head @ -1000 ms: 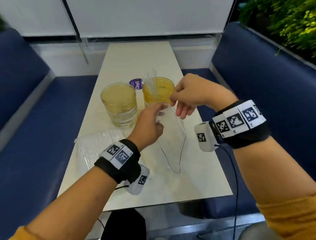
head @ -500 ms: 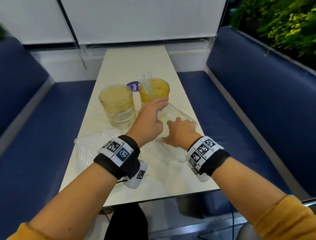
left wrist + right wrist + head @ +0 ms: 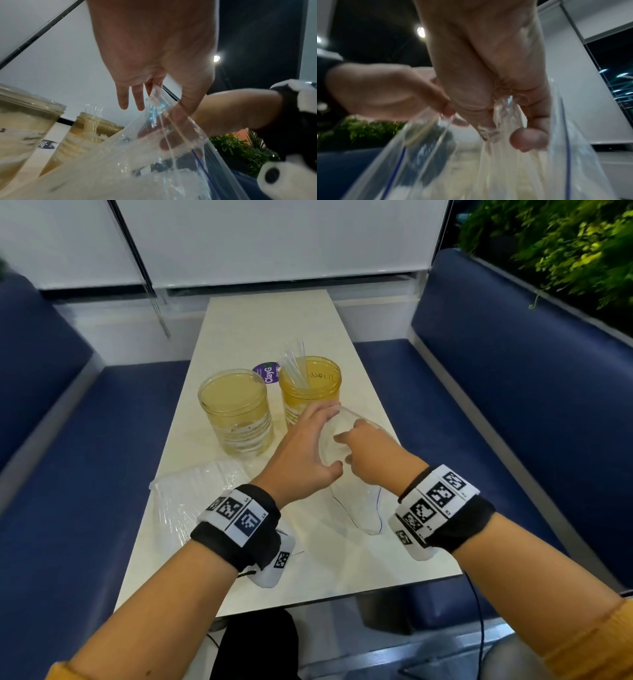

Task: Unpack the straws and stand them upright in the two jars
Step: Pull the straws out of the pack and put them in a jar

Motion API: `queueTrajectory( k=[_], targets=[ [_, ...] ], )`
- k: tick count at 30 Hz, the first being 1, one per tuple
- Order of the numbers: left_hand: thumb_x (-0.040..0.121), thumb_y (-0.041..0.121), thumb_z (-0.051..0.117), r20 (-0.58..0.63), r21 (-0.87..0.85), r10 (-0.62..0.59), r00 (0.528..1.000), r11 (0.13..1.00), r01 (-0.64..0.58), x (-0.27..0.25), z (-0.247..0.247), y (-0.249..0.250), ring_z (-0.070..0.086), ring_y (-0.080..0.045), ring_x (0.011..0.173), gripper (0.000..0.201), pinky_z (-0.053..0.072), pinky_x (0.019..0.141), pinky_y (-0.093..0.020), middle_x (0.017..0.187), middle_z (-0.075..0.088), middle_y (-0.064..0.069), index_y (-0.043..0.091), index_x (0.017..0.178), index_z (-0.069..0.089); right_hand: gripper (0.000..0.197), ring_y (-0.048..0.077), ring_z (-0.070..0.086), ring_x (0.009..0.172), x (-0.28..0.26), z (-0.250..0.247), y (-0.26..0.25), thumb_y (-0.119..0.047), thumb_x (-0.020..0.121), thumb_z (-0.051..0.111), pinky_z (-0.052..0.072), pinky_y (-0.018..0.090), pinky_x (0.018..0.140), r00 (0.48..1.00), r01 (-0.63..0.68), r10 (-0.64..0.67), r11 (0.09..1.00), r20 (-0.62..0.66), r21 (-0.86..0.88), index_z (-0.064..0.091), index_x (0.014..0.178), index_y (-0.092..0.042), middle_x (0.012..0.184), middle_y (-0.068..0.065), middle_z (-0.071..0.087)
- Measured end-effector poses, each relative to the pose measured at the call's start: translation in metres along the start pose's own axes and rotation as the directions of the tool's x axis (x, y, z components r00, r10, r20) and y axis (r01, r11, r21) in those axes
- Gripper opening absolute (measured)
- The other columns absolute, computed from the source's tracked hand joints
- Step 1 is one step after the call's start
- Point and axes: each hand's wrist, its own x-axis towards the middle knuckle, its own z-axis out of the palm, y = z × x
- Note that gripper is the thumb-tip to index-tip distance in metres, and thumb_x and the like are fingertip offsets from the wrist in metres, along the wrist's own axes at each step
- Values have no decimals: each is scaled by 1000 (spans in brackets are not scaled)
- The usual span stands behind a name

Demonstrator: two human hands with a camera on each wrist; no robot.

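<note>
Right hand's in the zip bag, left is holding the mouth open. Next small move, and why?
Probably draw the right hand back out of the zip bag with its pinched bundle of clear straws. The left hand holds the bag's mouth open, leaving a way out. Only the right jar holds straws; the left jar shows none, so it is the likelier target.

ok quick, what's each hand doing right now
Left hand: holds the mouth of the clear bag open, pinching its edge.
Right hand: reaches inside the bag, fingers closed on a bunch of straws.
</note>
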Motion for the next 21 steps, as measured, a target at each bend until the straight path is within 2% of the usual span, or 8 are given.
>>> queueTrajectory(
  k=[2, 6, 10, 13, 15, 17, 19, 21],
  targets=[
    [71, 21, 83, 7, 2, -10, 1000, 1000, 10, 0, 2, 2, 39, -14, 140, 88, 37, 117, -33, 152, 36, 0, 10, 147, 40, 50, 26, 50, 130, -7, -16, -3, -16, 98, 59, 42, 31, 102, 1000, 4, -4, 997, 0, 75, 49, 146, -23, 147, 7, 44],
    [67, 27, 91, -17, -24, -37, 999, 999, 37, 3, 8, 6, 40, -13, 137, 98, 35, 112, -24, 152, 36, 2, 13, 149, 38, 45, 23, 59, 119, -20, -52, -13, -12, 95, 62, 44, 27, 87, 1000, 2, -1, 992, -7, 128, 58, 138, -26, 142, 2, 51],
    [69, 29, 92, -153, -151, -58, 986, 988, 35, 7, 14, 6, 49, -10, 122, 85, 44, 104, -26, 138, 48, 4, 20, 140, 46, 33, 21, 65, 98, -27, -82, -22, -10, 93, 66, 44, 26, 73, 996, 6, 8, 985, -84, 170, 69, 122, -26, 125, 2, 60],
    [76, 34, 86, -208, -225, -96, 973, 973, 48, 12, 21, 4, 52, -11, 126, 78, 45, 105, -25, 138, 53, 2, 32, 140, 41, 33, 21, 63, 104, -29, -99, -26, -8, 91, 69, 51, 27, 81, 995, 29, -8, 975, -96, 220, 72, 115, -29, 126, 1, 60],
    [83, 32, 81, -265, -243, -125, 956, 968, 59, 16, 25, 4, 57, -13, 120, 51, 50, 102, -36, 131, 60, 1, 25, 126, 55, 28, 18, 63, 104, -29, -103, -26, -10, 88, 72, 53, 26, 83, 990, 53, -13, 956, -142, 287, 74, 109, -29, 123, -1, 60],
    [87, 27, 77, -337, -267, -150, 930, 962, 58, 20, 26, 3, 62, -15, 111, 32, 51, 96, -44, 120, 67, -2, 14, 113, 65, 35, 14, 62, 97, -25, -98, -20, -20, 82, 79, 52, 20, 73, 957, 133, -14, 909, -288, 396, 70, 114, -27, 117, -4, 61],
    [93, 25, 71, -364, -350, -183, 913, 936, 48, 21, 22, 4, 66, -15, 109, 30, 54, 95, -45, 117, 71, -2, 11, 119, 65, 57, 8, 63, 88, -20, -86, -13, -37, 73, 86, 54, 19, 70, 898, 252, 12, 804, -439, 538, 62, 124, -27, 108, -7, 63],
    [98, 25, 65, -364, -395, -181, 914, 918, 25, 24, 16, 5, 67, -12, 114, 33, 55, 96, -41, 122, 71, 0, 13, 129, 63, 69, 1, 60, 76, -14, -72, -10, -51, 68, 86, 54, 16, 68, 862, 352, 28, 684, -505, 638, 59, 126, -27, 99, -10, 67]
  ],
)
